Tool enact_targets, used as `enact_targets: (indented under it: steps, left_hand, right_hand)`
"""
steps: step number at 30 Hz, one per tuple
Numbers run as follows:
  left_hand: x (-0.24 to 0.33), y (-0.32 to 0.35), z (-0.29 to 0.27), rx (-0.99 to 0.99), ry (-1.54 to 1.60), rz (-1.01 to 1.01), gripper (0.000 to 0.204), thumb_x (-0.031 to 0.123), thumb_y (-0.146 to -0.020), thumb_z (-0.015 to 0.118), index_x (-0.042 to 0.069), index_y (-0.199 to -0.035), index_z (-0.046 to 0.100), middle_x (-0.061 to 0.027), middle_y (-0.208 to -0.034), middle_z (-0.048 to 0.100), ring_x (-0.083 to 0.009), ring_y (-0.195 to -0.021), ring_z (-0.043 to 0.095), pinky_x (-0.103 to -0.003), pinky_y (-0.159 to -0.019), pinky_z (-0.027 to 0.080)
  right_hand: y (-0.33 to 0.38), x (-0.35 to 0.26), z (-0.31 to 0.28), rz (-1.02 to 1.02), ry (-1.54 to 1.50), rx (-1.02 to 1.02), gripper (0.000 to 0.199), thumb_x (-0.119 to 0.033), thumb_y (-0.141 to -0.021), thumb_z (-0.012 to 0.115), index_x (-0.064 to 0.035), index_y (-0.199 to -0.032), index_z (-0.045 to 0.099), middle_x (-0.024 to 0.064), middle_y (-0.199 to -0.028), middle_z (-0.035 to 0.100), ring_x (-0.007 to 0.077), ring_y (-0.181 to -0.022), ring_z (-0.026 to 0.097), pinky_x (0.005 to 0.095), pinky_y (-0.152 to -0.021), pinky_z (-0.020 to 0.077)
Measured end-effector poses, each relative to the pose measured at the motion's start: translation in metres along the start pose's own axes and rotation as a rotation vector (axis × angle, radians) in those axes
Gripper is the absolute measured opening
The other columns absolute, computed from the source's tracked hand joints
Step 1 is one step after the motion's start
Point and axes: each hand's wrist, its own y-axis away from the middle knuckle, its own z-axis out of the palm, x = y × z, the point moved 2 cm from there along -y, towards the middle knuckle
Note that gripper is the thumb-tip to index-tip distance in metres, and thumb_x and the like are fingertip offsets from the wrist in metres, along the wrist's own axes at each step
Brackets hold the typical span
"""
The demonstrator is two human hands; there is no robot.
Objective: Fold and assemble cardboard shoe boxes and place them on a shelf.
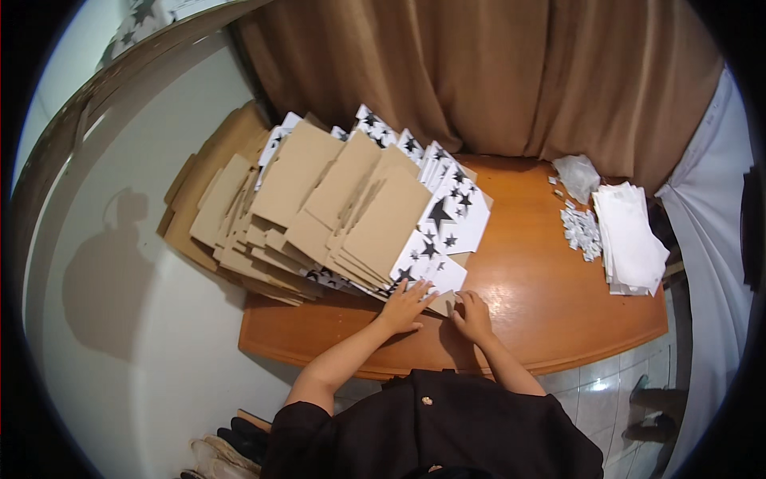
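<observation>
A big pile of flat brown card sheets (315,199) leans against the wall on the left of the wooden table (550,303). White sheets with black stars (447,215) lie at the near edge of the pile. The left hand (405,306) presses flat on one, fingers spread apart. The right hand (472,314) rests just beside it, fingers curled on the sheet's corner. Far right sits a stack of white paper (634,239).
</observation>
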Motion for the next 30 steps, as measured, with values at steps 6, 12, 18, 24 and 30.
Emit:
enact_targets:
  steps: [6, 12, 18, 24, 30]
  left_hand:
    - [-0.013, -0.004, 0.020, 0.146, -0.117, 0.091, 0.048, 0.031, -0.082, 0.057, 0.016, -0.127, 0.050, -0.0086, -0.137, 0.043, -0.0234, -0.128, 0.037, -0.047, -0.103, 0.027]
    - [-0.029, -0.009, 0.001, 0.220, -0.174, 0.338, 0.030, 0.014, -0.084, 0.048, 0.012, -0.112, 0.059, -0.0056, -0.123, 0.056, -0.0192, -0.115, 0.052, -0.035, -0.092, 0.039]
    - [0.007, -0.033, -0.097, 0.580, -0.056, 0.283, 0.026, 0.008, -0.080, 0.053, 0.012, -0.104, 0.062, -0.0029, -0.106, 0.064, -0.0179, -0.103, 0.059, -0.034, -0.084, 0.041]
    - [0.016, -0.045, -0.164, 1.136, 0.139, -0.210, 0.023, 0.002, -0.075, 0.057, 0.004, -0.098, 0.061, -0.0077, -0.087, 0.063, -0.0231, -0.081, 0.059, -0.034, -0.077, 0.041]
    - [0.040, -0.052, -0.160, 1.503, 0.956, -0.456, 0.034, 0.027, -0.097, 0.046, -0.005, -0.106, 0.053, -0.0057, -0.094, 0.058, -0.0114, -0.086, 0.052, -0.025, -0.077, 0.043]
  right_hand:
    - [0.022, 0.019, -0.029, 0.069, -0.038, 0.046, 0.041, -0.011, -0.072, 0.062, -0.0018, -0.111, 0.054, 0.0209, -0.111, 0.052, 0.0378, -0.102, 0.052, 0.0429, -0.088, 0.0436]
    - [0.031, 0.037, -0.065, 0.207, -0.223, 0.132, 0.038, -0.011, -0.076, 0.061, -0.0028, -0.112, 0.054, 0.0204, -0.112, 0.051, 0.0361, -0.105, 0.051, 0.0417, -0.090, 0.0413]
    - [0.033, 0.067, -0.104, 0.179, -0.307, 0.279, 0.037, -0.006, -0.074, 0.059, -0.0028, -0.111, 0.054, 0.0174, -0.109, 0.052, 0.0317, -0.099, 0.053, 0.0385, -0.088, 0.0428]
    - [0.023, 0.109, -0.149, 0.444, -0.518, 0.469, 0.031, -0.009, -0.080, 0.059, -0.0063, -0.110, 0.055, 0.0073, -0.111, 0.053, 0.0198, -0.094, 0.054, 0.0338, -0.083, 0.0409]
    - [0.023, 0.135, -0.196, 0.442, -0.726, 0.575, 0.031, -0.013, -0.090, 0.053, -0.0040, -0.118, 0.050, 0.0071, -0.115, 0.051, 0.0188, -0.104, 0.050, 0.0340, -0.092, 0.0386]
